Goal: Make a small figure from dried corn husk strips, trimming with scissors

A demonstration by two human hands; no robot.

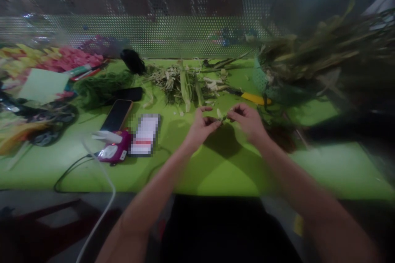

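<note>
A small pale-green plant piece [219, 114] with a darker green part [224, 118] sits between my fingertips, above the green table [197, 176]. My left hand [200, 128] pinches its left side with thumb and a finger, the forefinger bent above. From the right, my right hand [248, 121] grips the other side in a closed pinch. Just beyond my hands lies a heap of dried plant matter [168, 80] with long pale-green husk-like leaves [185, 90]. A knife with a yellow handle [255, 98] lies behind my right hand.
A green basket [261, 76] piled with dry stalks [296, 55] stands at the back right. Phones [117, 114], a lit screen [145, 135] and a magenta device [114, 150] with cables lie to the left. Green netting [101, 86] and pink and yellow material [70, 58] are farther back.
</note>
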